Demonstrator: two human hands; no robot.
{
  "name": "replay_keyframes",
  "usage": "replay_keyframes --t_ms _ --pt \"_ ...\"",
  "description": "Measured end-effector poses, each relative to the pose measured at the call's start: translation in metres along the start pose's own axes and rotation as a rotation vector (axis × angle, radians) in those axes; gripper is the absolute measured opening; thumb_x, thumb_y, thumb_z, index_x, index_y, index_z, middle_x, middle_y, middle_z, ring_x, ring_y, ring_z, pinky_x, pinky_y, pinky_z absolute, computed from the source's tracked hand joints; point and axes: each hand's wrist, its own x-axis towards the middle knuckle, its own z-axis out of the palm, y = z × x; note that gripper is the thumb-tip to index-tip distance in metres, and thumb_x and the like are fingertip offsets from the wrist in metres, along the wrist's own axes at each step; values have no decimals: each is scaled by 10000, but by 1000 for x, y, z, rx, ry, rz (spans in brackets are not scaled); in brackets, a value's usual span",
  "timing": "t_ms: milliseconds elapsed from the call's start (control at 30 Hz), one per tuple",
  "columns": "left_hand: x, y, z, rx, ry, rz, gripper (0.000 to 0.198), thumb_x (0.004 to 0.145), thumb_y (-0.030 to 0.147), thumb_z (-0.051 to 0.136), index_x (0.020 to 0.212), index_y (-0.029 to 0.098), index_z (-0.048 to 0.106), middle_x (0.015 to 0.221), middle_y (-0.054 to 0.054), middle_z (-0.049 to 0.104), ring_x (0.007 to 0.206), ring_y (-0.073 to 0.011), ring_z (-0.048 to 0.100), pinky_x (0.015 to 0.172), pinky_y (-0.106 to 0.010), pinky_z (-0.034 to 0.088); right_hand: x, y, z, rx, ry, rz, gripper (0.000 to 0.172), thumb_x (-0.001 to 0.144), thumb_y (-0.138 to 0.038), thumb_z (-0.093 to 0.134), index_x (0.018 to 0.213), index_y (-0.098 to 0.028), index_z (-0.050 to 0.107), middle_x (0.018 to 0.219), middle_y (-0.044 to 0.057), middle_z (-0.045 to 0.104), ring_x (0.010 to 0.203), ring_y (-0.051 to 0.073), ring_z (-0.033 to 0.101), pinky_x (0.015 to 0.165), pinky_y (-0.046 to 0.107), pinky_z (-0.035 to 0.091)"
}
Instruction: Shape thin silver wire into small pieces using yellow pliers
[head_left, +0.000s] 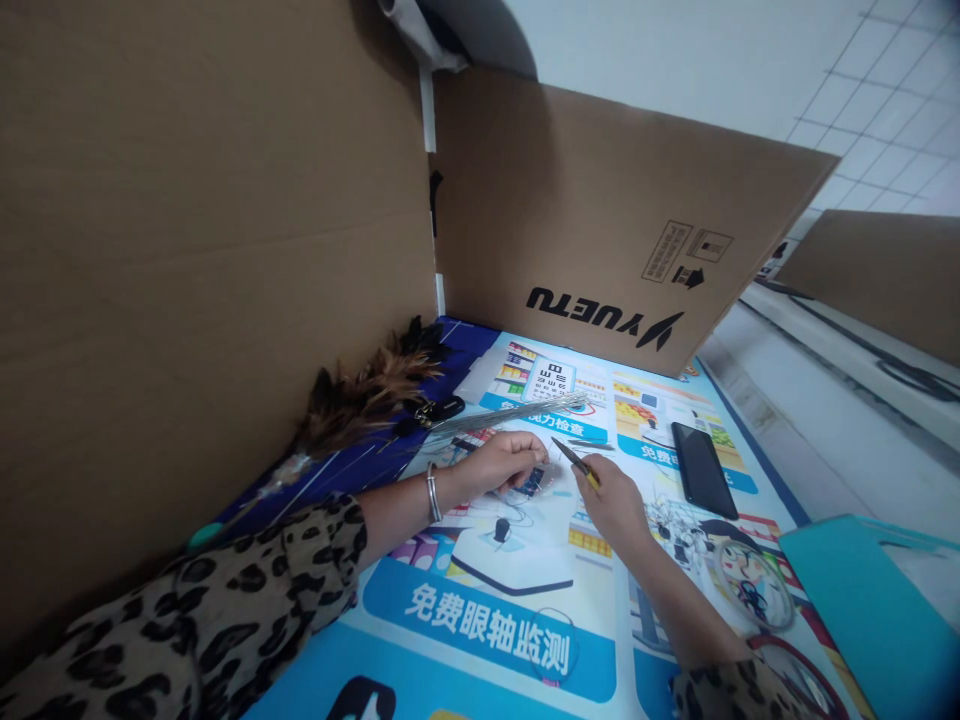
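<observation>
My left hand (508, 462) is closed in a pinch above the printed table cover. What its fingertips hold is too small to make out, though faint thin wire shows close by. My right hand (611, 497) is wrapped round pliers (577, 463) with yellow and dark handles, their dark narrow jaws pointing up and left, a short way from my left fingertips. Beyond both hands lies a bundle of long thin metal wires (517, 410). A thin dark tool or rod (592, 444) rests just past the pliers.
Brown feathers (367, 385) and a black key fob (446, 408) lie at the left. To the right are a black phone (703, 470), a heap of small white and dark pieces (679, 530), a clear round container (752, 585) and a teal box (862, 600). Cardboard panels (600, 220) wall the back and left.
</observation>
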Motion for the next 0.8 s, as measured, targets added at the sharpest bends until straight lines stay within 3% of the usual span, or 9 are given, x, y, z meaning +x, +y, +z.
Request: replay_keyframes --t_ms 800 --pt "1 -3 0 79 -50 -4 332 802 418 443 926 138 574 502 44 473 321 -30 330 314 -139 279 0 -3 -2 5 -1 -4 227 829 -373 388 921 -232 540 883 16 591 786 152 540 635 233 363"
